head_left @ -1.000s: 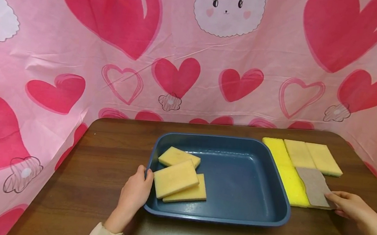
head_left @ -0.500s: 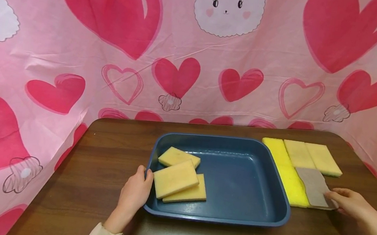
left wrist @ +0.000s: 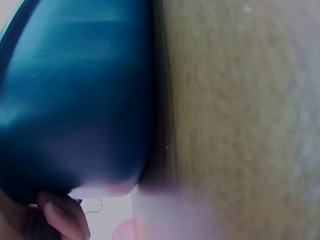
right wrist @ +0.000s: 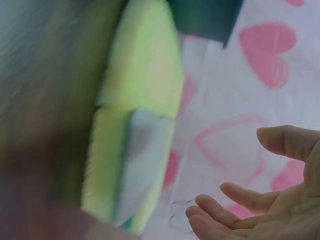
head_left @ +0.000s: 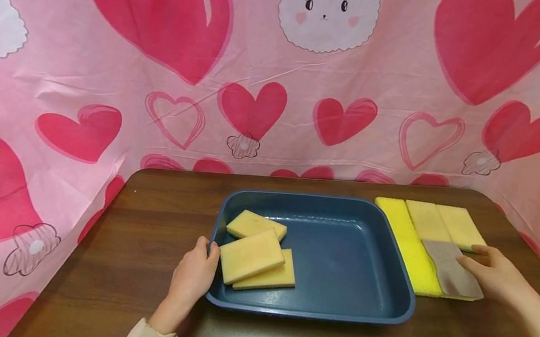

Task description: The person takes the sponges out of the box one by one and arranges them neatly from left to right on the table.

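My left hand (head_left: 194, 274) grips the left rim of a deep blue rectangular pan (head_left: 333, 313), its fingertips at the rim in the left wrist view. Inside the pan's left side, pale yellow sponges (head_left: 253, 256) lie overlapping. To the pan's right, a wavy-edged grey pad (head_left: 451, 269) lies on the front right of a block of flat sponges. My right hand (head_left: 502, 273) is over the right edge of that pad. In the right wrist view, this hand's fingers are spread and hold nothing, apart from the sponges.
Bright yellow sponges (head_left: 413, 259) lie along the pan's right side. Behind the grey pad are two paler sponges (head_left: 445, 222), side by side. Brown wooden table (head_left: 152, 221) extends around the pan. A pink heart-printed cloth (head_left: 202, 59) hangs behind the table.
My right hand has let go of the grey pad's front right corner and moved away from me, toward the back sponges. The left hand and the pan have stayed in place.
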`<action>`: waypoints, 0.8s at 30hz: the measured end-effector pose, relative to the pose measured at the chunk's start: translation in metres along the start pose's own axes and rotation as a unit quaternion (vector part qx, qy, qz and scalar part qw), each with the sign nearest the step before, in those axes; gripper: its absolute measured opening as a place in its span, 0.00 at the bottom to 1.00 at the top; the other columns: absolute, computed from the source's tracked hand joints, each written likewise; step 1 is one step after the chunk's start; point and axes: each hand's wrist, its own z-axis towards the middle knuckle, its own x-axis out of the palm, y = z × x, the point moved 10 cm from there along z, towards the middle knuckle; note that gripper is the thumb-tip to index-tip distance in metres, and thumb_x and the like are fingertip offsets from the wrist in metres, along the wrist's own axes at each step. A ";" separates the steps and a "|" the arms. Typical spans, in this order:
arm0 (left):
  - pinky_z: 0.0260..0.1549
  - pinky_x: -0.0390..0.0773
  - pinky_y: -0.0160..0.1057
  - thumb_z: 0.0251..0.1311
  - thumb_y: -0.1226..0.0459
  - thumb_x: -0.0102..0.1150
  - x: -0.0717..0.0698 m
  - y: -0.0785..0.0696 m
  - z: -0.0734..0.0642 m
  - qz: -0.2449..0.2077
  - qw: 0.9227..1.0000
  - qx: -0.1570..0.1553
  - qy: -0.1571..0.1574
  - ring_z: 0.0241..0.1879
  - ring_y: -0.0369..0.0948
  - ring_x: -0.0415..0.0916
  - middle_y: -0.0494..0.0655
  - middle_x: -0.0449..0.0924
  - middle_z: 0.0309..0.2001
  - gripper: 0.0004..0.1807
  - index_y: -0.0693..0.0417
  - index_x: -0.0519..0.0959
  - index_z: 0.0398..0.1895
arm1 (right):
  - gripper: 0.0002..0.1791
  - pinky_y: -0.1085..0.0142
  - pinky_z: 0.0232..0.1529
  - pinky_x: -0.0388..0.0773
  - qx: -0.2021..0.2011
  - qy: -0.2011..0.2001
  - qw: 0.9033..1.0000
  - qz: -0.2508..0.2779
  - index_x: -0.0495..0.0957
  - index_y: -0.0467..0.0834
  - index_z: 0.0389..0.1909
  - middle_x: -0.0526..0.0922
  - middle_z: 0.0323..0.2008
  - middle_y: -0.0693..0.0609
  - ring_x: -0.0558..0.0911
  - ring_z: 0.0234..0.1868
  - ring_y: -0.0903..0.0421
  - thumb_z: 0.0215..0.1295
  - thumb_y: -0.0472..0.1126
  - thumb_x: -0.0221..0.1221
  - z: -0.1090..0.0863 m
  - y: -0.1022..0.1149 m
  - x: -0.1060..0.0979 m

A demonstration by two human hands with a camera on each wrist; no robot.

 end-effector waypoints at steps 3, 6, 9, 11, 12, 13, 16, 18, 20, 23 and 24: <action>0.20 0.61 0.39 0.70 0.53 0.34 -0.001 0.000 0.000 0.001 1.000 0.002 -0.003 0.22 0.45 0.67 0.50 0.63 0.20 0.18 0.59 0.67 0.37 | 0.38 0.37 0.49 0.69 -0.013 -0.009 1.000 -0.005 0.47 0.16 0.61 0.57 0.56 0.13 0.64 0.54 0.21 0.73 0.50 0.41 -0.003 0.022 -0.003; 0.21 0.61 0.39 0.70 0.53 0.35 -0.002 0.000 0.000 0.004 1.000 0.003 -0.008 0.22 0.45 0.67 0.51 0.65 0.20 0.18 0.58 0.67 0.35 | 0.39 0.34 0.53 0.65 -0.031 -0.019 0.999 -0.002 0.48 0.18 0.63 0.57 0.58 0.15 0.62 0.56 0.22 0.73 0.50 0.43 -0.005 0.046 -0.003; 0.21 0.62 0.39 0.69 0.53 0.35 -0.002 0.000 0.000 0.006 1.000 0.003 -0.011 0.22 0.46 0.67 0.52 0.65 0.20 0.18 0.58 0.67 0.35 | 0.39 0.34 0.55 0.63 -0.046 -0.025 0.999 0.011 0.48 0.20 0.64 0.56 0.60 0.18 0.60 0.59 0.22 0.72 0.50 0.45 -0.006 0.068 0.000; 0.21 0.61 0.39 0.70 0.53 0.35 -0.002 0.000 0.000 0.005 1.000 0.002 -0.009 0.22 0.45 0.67 0.51 0.64 0.20 0.18 0.58 0.67 0.35 | 0.39 0.33 0.56 0.63 -0.055 -0.026 0.998 0.020 0.48 0.22 0.66 0.56 0.61 0.18 0.59 0.60 0.22 0.71 0.51 0.47 -0.007 0.083 0.002; 0.21 0.61 0.39 0.70 0.53 0.34 -0.001 0.000 0.000 0.004 1.000 0.002 -0.008 0.22 0.45 0.67 0.51 0.64 0.19 0.18 0.58 0.67 0.35 | 0.39 0.33 0.56 0.62 -0.059 -0.024 0.998 0.023 0.48 0.23 0.67 0.55 0.62 0.19 0.59 0.61 0.22 0.71 0.50 0.47 -0.007 0.090 0.003; 0.21 0.61 0.39 0.70 0.53 0.34 -0.001 0.000 0.000 0.003 1.000 0.001 -0.006 0.22 0.45 0.66 0.50 0.63 0.19 0.18 0.58 0.67 0.35 | 0.39 0.33 0.56 0.62 -0.061 -0.024 0.998 0.023 0.48 0.24 0.67 0.55 0.62 0.19 0.58 0.61 0.22 0.71 0.50 0.47 -0.007 0.097 0.005; 0.20 0.61 0.38 0.70 0.53 0.34 0.000 -0.001 0.000 0.001 1.000 0.000 -0.003 0.21 0.45 0.66 0.49 0.61 0.19 0.18 0.58 0.67 0.35 | 0.38 0.33 0.56 0.63 -0.077 -0.025 0.996 0.025 0.49 0.26 0.68 0.55 0.63 0.19 0.59 0.61 0.23 0.70 0.49 0.49 -0.009 0.120 0.008; 0.21 0.61 0.38 0.70 0.53 0.34 -0.001 -0.001 0.000 0.002 1.000 0.001 -0.005 0.21 0.45 0.66 0.49 0.62 0.19 0.18 0.58 0.67 0.35 | 0.38 0.34 0.56 0.64 -0.091 -0.029 0.995 0.024 0.50 0.27 0.68 0.56 0.63 0.20 0.60 0.61 0.23 0.70 0.48 0.51 -0.011 0.136 0.010; 0.21 0.61 0.39 0.70 0.53 0.34 -0.001 -0.001 0.000 0.002 1.000 0.002 -0.005 0.22 0.45 0.66 0.50 0.63 0.19 0.18 0.58 0.67 0.35 | 0.37 0.34 0.56 0.64 -0.103 -0.033 0.994 0.024 0.51 0.27 0.68 0.57 0.63 0.21 0.60 0.61 0.23 0.69 0.47 0.52 -0.012 0.150 0.012; 0.21 0.61 0.39 0.70 0.53 0.34 -0.001 -0.001 0.000 0.003 1.000 0.001 -0.005 0.22 0.45 0.67 0.50 0.63 0.19 0.18 0.58 0.67 0.36 | 0.37 0.34 0.56 0.64 -0.112 -0.032 0.993 0.021 0.52 0.29 0.68 0.57 0.64 0.23 0.61 0.61 0.24 0.68 0.47 0.53 -0.014 0.168 0.016; 0.21 0.61 0.39 0.70 0.53 0.34 -0.001 -0.001 0.000 0.002 1.000 0.000 -0.003 0.22 0.45 0.67 0.50 0.63 0.19 0.18 0.58 0.67 0.36 | 0.37 0.34 0.56 0.64 -0.115 -0.032 0.993 0.020 0.53 0.29 0.68 0.58 0.64 0.23 0.62 0.61 0.25 0.68 0.47 0.53 -0.014 0.173 0.017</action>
